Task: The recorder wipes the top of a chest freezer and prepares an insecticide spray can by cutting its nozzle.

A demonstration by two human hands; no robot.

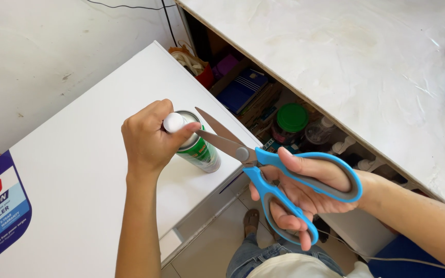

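Two bare hands are seen at work over a white, flat-topped appliance surface [78, 170]. A small green metal spray can [198, 149] with a white round cap [173, 122] is gripped by the left hand [148, 139], whose fingers are closed around the can's top and whose thumb is pressed near the cap. The can is stood tilted on the surface, just below that hand. A pair of steel scissors with blue and grey plastic handles [279, 177] is held by the right hand [305, 188], fingers closed through the loops. The blades are parted, their tips touching the can's rim beside the left hand's fingertips. A pale marble-patterned counter [366, 67] is seen beyond the right hand.
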